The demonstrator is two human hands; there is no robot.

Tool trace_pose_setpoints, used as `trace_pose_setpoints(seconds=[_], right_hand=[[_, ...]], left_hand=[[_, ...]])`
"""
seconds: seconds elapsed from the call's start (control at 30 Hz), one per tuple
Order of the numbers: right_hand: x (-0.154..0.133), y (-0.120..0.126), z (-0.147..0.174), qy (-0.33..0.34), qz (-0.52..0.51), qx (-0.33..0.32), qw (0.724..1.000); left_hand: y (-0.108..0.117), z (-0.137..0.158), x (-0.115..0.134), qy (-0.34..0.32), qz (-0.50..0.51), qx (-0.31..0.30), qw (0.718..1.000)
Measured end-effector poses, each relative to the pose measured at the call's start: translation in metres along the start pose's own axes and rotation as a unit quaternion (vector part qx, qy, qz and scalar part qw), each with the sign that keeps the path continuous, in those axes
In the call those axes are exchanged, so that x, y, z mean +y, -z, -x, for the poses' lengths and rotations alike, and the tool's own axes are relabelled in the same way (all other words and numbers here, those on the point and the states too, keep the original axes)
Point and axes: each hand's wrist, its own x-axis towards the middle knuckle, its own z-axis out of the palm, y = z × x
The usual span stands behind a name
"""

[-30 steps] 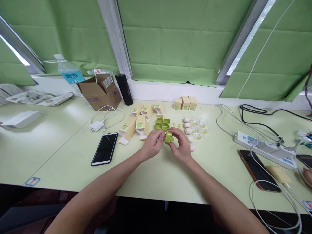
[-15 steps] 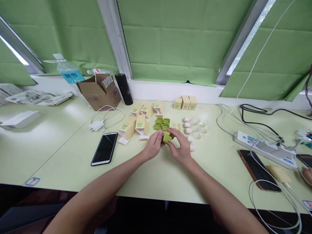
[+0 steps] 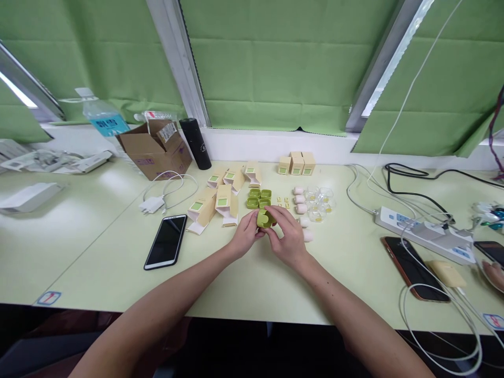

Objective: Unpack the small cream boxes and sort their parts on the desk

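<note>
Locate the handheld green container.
Just right of head-view centre, the green container is held between the left hand and right hand, below four green trays.

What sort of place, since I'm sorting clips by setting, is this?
Probably a shared office or workroom: a long table by green blinds, a power strip with adapters plugged in, and another person's hand at the right edge.

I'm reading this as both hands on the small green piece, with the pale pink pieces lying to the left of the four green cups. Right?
Not quite: in the head view, the pale pink pieces lie to the right of the four green cups. The left hand and right hand are indeed both on the small green piece.
</note>
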Motion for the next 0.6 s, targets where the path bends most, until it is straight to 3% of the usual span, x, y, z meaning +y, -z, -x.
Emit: trace_pose_setpoints(seconds=[0.1, 0.3, 0.5, 0.6], right_hand=[[0.001, 0.0, -0.001, -0.006, 0.001, -0.004, 1.0], [0.004, 0.005, -0.005, -0.02, 0.01, 0.021, 1.0], [0.008, 0.007, -0.006, -0.013, 0.03, -0.008, 0.999], [0.005, 0.008, -0.007, 0.003, 0.025, -0.012, 1.0]], left_hand=[[0.002, -0.004, -0.002, 0.002, 0.019, -0.028, 0.999], [0.011, -0.011, 0.002, 0.007, 0.107, -0.016, 0.994], [0.022, -0.011, 0.014, 0.036, 0.167, -0.149, 0.974], [0.027, -0.012, 0.013, 0.046, 0.186, -0.166, 0.967]])
